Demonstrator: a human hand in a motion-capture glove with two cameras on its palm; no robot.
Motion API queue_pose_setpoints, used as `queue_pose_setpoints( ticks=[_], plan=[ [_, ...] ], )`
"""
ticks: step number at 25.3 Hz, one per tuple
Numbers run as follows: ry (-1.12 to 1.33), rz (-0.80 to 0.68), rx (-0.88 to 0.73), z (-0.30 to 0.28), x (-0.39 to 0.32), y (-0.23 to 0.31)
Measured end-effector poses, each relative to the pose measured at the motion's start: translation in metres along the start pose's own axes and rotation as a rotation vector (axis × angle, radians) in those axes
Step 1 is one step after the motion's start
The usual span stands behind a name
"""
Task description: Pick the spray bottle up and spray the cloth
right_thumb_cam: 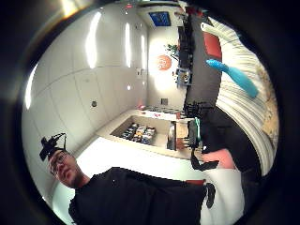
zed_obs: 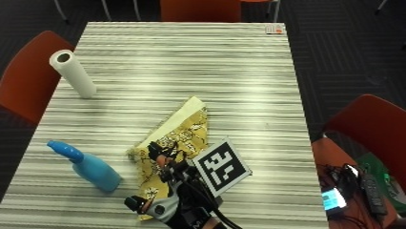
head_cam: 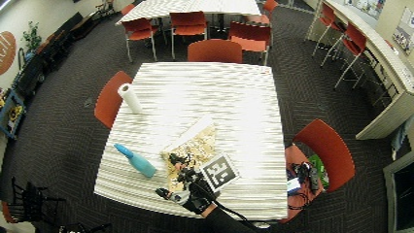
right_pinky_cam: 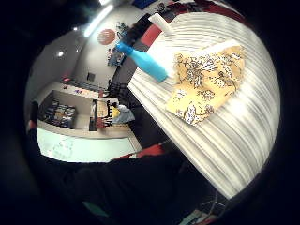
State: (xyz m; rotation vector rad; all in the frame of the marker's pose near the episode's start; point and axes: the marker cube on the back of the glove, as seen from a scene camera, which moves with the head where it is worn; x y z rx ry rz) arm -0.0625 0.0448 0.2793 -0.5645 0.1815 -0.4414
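Gloved hand (zed_obs: pixel 171 202) at the table's near edge, over the cloth's (zed_obs: pixel 174 143) near corner; finger state cannot be told. Bottle (zed_obs: pixel 92 167) stands upright at nine o'clock of the cloth, untouched. Pick-up and spraying both outstanding. Paper roll (zed_obs: pixel 73 74) farther, eleven o'clock.

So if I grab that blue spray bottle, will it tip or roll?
The spray bottle stands upright on the table, wide below and narrow at the neck, so it probably resists tipping. Its round body could roll if knocked over. Smooth plastic may be slightly slippery.
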Motion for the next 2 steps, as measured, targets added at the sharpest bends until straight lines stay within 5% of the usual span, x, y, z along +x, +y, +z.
queue_pose_setpoints(
  ticks=[2],
  plan=[
    [0.009, -0.003, -0.003, 0.0009, 0.0008, 0.0]
  ],
)
